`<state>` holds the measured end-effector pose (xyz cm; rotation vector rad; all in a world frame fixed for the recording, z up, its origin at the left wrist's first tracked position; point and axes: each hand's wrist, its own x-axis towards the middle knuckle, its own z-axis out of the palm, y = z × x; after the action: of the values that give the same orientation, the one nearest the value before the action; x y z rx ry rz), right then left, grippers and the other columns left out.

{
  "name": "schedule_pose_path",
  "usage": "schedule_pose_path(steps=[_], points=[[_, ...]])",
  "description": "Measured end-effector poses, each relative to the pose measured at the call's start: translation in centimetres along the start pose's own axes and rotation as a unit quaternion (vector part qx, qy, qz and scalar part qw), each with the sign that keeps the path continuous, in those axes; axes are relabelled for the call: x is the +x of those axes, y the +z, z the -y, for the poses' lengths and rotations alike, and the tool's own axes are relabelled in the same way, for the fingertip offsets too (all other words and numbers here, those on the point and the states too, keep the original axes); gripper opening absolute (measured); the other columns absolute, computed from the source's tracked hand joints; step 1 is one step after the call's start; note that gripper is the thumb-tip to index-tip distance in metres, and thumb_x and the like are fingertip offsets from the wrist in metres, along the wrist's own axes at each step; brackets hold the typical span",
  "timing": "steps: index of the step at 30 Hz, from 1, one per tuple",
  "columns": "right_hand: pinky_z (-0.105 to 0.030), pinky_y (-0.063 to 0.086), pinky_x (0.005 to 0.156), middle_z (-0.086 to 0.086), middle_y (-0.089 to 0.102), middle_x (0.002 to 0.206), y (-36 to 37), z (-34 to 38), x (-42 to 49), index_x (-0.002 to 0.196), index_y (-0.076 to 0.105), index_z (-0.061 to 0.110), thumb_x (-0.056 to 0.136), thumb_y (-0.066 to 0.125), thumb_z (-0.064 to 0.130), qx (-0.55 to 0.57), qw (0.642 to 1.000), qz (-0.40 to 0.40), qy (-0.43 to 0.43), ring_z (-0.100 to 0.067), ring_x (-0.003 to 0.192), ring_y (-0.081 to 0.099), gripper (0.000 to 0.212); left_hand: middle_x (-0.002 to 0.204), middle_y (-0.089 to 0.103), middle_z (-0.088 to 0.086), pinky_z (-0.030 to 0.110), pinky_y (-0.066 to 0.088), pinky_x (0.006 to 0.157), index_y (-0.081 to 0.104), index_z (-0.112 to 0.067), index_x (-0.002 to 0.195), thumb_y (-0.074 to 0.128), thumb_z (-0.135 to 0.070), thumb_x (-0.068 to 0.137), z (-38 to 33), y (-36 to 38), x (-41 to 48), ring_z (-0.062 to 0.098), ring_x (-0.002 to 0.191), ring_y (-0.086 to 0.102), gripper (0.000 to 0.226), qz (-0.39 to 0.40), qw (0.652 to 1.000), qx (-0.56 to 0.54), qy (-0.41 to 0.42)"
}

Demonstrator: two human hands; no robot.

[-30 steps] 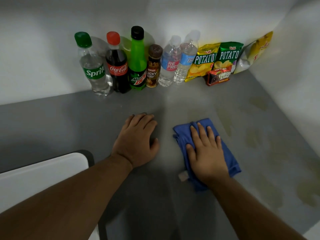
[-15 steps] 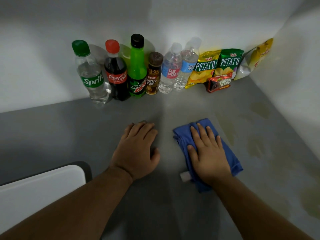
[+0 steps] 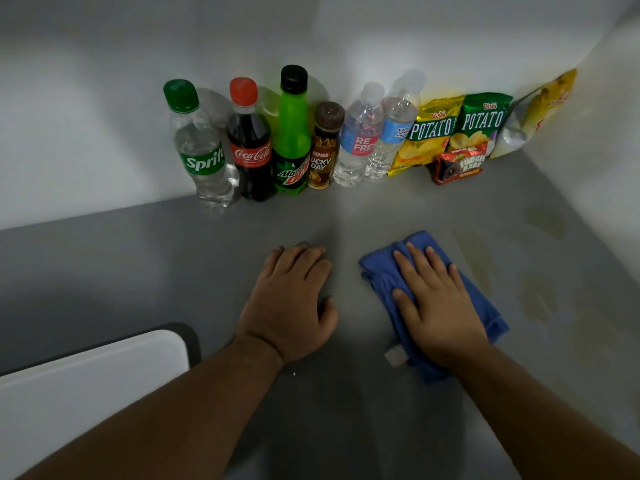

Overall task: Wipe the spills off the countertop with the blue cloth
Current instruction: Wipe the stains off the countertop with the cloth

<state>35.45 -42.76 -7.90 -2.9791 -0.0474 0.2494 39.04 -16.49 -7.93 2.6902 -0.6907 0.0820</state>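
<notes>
- A folded blue fabric cloth (image 3: 483, 303) is pressed flat on the grey countertop (image 3: 138, 265) by the right hand (image 3: 436, 306), fingers straight and slightly spread
- The left hand (image 3: 291, 299) is laid palm-down beside it, holding nothing
- Just right of the cloth, pale yellowish spills (image 3: 538, 299) are seen

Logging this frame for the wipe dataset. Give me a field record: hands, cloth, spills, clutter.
left hand: rests palm down on the countertop, holds nothing
right hand: pressed flat on the blue cloth, fingers straight
blue cloth: folded, lying on the countertop under the right hand
spills: yellowish patches to the right of the cloth, uncovered
row of bottles: six, upright against the back wall
snack packs: leaning in the back right corner
white panel: lower left, what it is cannot be told
</notes>
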Motion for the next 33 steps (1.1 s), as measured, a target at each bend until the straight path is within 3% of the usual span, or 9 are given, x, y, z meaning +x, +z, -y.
schedule_pose_path(steps=[4, 7, 11, 15, 18, 25, 31, 33], points=[[-0.049, -0.006, 0.127, 0.005, -0.007, 0.172, 0.1, 3.5, 2.5, 0.164, -0.001, 0.032, 0.104, 0.009, 0.056, -0.007, 0.998, -0.011, 0.054, -0.024, 0.158, -0.012, 0.066, 0.144, 0.057, 0.007, 0.054, 0.036, 0.118, 0.061, -0.013, 0.133, 0.060, -0.040, 0.086, 0.0, 0.0, 0.1, 0.030, 0.137, 0.048, 0.054, 0.003, 1.000, 0.007, 0.000], [-0.045, -0.008, 0.127, 0.011, -0.012, 0.171, 0.7, 3.9, 0.4, 0.164, -0.003, 0.035, 0.104, 0.007, 0.061, -0.004, 1.000, 0.005, -0.030, -0.018, 0.156, -0.020, 0.066, 0.142, 0.059, 0.008, 0.054, 0.037, 0.117, 0.062, -0.011, 0.131, 0.062, -0.037, 0.084, 0.2, 0.0, 0.1, 0.032, 0.135, 0.050, 0.054, -0.005, 1.000, -0.001, 0.001], [-0.044, -0.003, 0.127, 0.018, -0.008, 0.170, 0.4, 0.9, -1.3, 0.162, -0.003, 0.043, 0.105, 0.011, 0.063, -0.014, 0.994, 0.027, -0.106, -0.010, 0.157, -0.015, 0.062, 0.140, 0.059, 0.008, 0.054, 0.038, 0.115, 0.063, -0.011, 0.128, 0.063, -0.036, 0.082, 0.3, -0.1, 0.0, 0.031, 0.133, 0.051, 0.052, -0.005, 1.000, -0.003, 0.000], [-0.050, 0.000, 0.128, 0.011, -0.001, 0.172, -0.5, 0.6, 2.3, 0.164, 0.007, 0.036, 0.105, 0.015, 0.058, 0.007, 1.000, 0.005, -0.017, -0.019, 0.159, -0.007, 0.063, 0.140, 0.058, 0.006, 0.052, 0.036, 0.116, 0.062, -0.013, 0.129, 0.060, -0.039, 0.084, 0.1, -0.1, 0.1, 0.030, 0.133, 0.050, 0.053, -0.002, 1.000, -0.001, 0.000], [-0.055, -0.001, 0.126, 0.002, -0.002, 0.173, -0.3, 3.6, 5.3, 0.165, 0.004, 0.031, 0.105, 0.015, 0.055, -0.014, 0.998, -0.005, 0.053, -0.030, 0.158, -0.006, 0.065, 0.140, 0.058, 0.006, 0.052, 0.035, 0.117, 0.061, -0.013, 0.130, 0.059, -0.039, 0.085, 0.2, 0.0, 0.1, 0.029, 0.134, 0.049, 0.053, -0.006, 1.000, -0.001, 0.001], [-0.050, 0.000, 0.128, 0.016, -0.001, 0.172, -0.2, 1.2, 2.8, 0.162, 0.006, 0.044, 0.104, 0.013, 0.062, 0.003, 0.994, 0.019, -0.112, -0.014, 0.158, -0.012, 0.061, 0.137, 0.059, 0.007, 0.054, 0.037, 0.116, 0.061, -0.013, 0.129, 0.061, -0.036, 0.082, 0.3, 0.2, 0.1, 0.030, 0.131, 0.051, 0.053, -0.024, 1.000, -0.017, 0.003], [-0.057, -0.002, 0.126, 0.003, -0.001, 0.173, -1.0, 1.8, 8.2, 0.162, 0.009, 0.043, 0.102, 0.022, 0.061, -0.009, 0.999, 0.001, 0.052, -0.031, 0.158, -0.007, 0.064, 0.137, 0.058, 0.005, 0.053, 0.034, 0.118, 0.060, -0.015, 0.129, 0.059, -0.038, 0.082, 0.2, 0.4, 0.1, 0.029, 0.131, 0.050, 0.053, -0.021, 1.000, -0.009, 0.003], [-0.057, -0.004, 0.125, 0.000, -0.003, 0.173, -0.8, 3.6, 9.2, 0.163, 0.005, 0.041, 0.102, 0.020, 0.063, -0.020, 0.998, 0.003, 0.063, -0.034, 0.158, -0.007, 0.066, 0.137, 0.058, 0.005, 0.053, 0.034, 0.118, 0.060, -0.015, 0.129, 0.060, -0.038, 0.083, 0.2, 0.4, 0.1, 0.029, 0.131, 0.050, 0.052, -0.022, 1.000, -0.007, 0.004]])
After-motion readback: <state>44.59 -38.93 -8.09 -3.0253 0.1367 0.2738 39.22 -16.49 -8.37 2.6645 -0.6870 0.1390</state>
